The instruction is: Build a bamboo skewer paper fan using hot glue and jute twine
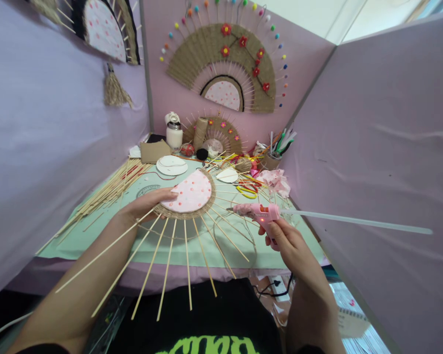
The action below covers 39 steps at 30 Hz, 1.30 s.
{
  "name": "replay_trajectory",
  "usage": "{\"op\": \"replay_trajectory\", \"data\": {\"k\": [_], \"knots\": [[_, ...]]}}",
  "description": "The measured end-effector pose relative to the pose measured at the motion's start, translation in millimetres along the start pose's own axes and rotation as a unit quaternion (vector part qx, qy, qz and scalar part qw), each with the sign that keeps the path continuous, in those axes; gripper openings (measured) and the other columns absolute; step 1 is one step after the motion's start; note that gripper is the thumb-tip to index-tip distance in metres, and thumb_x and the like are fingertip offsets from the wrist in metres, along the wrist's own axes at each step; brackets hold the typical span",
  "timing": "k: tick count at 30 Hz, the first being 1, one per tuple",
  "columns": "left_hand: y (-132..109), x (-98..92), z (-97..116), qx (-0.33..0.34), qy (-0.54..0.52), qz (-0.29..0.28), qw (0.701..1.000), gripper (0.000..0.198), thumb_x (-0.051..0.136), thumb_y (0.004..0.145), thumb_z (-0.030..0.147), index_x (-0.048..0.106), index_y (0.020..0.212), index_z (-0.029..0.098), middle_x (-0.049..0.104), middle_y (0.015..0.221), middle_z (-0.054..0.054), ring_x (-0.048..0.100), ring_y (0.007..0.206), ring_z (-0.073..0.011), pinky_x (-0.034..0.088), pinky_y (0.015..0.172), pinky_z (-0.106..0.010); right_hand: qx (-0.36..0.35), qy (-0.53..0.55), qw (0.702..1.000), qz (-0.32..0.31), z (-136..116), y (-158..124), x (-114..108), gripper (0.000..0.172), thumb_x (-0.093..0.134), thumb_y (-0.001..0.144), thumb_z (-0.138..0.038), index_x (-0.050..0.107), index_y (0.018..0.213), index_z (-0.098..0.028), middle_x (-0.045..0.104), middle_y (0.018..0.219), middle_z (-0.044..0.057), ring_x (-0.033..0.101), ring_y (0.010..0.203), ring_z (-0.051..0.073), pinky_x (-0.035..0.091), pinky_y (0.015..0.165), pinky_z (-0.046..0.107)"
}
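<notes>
My left hand [161, 199] grips the straight edge of a half-round fan piece [192, 191], its thumb on the pink dotted fabric and its fingers behind. Twine borders the curved edge, and several thin bamboo sticks [186, 263] fan out from it toward my body and to the right. In my right hand [286, 241] is a pink hot glue gun [260, 214], its light glowing. The nozzle points left, close to the sticks on the fan's right side. A long clear glue stick [358, 221] sticks out of the gun's back.
Loose bamboo sticks [103, 189] lie on the table's left. White discs [172, 165], yellow-handled scissors [246, 191] and crumpled pink fabric [275, 183] sit farther back. Behind are a white jar [174, 135], a twine spool [200, 132] and a tool cup [271, 160]. Decorated fans [221, 64] hang on the partition.
</notes>
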<state>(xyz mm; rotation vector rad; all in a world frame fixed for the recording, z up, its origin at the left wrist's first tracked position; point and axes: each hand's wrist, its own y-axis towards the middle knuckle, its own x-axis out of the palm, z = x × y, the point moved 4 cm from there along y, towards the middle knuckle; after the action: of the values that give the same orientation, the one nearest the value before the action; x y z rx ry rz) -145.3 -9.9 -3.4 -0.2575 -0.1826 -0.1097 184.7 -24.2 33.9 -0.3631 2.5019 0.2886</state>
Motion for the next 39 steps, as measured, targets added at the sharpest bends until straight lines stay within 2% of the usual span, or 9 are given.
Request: {"op": "replay_trajectory", "data": {"k": [16, 27, 39], "knots": [[1.3, -1.7, -2.2, -0.001, 0.002, -0.006, 1.0, 0.029, 0.065, 0.072, 0.025, 0.067, 0.096, 0.01, 0.062, 0.06, -0.002, 0.048, 0.04, -0.007, 0.036, 0.033, -0.015, 0.0, -0.009, 1.0, 0.008, -0.5, -0.8, 0.6, 0.038, 0.038, 0.093, -0.049, 0.059, 0.08, -0.018, 0.056, 0.067, 0.001, 0.049, 0.059, 0.013, 0.038, 0.055, 0.025], [1.3, -3.6, -3.9, -0.007, -0.003, -0.002, 1.0, 0.027, 0.067, 0.071, 0.026, 0.068, 0.094, 0.012, 0.063, 0.061, -0.002, 0.051, 0.042, -0.0082, 0.039, 0.034, -0.015, -0.006, -0.012, 1.0, 0.005, -3.8, -1.2, 0.1, 0.036, 0.039, 0.092, -0.047, 0.057, 0.078, -0.019, 0.052, 0.065, -0.001, 0.048, 0.059, 0.013, 0.039, 0.056, 0.025], [0.6, -1.6, -2.9, -0.004, 0.0, -0.004, 1.0, 0.026, 0.066, 0.072, 0.026, 0.067, 0.094, 0.011, 0.062, 0.06, -0.001, 0.049, 0.041, -0.0076, 0.037, 0.033, -0.015, -0.008, -0.016, 1.0, 0.007, -4.0, -1.4, 0.0, 0.035, 0.039, 0.092, -0.046, 0.056, 0.078, -0.019, 0.054, 0.067, 0.0, 0.049, 0.059, 0.013, 0.039, 0.056, 0.025]]}}
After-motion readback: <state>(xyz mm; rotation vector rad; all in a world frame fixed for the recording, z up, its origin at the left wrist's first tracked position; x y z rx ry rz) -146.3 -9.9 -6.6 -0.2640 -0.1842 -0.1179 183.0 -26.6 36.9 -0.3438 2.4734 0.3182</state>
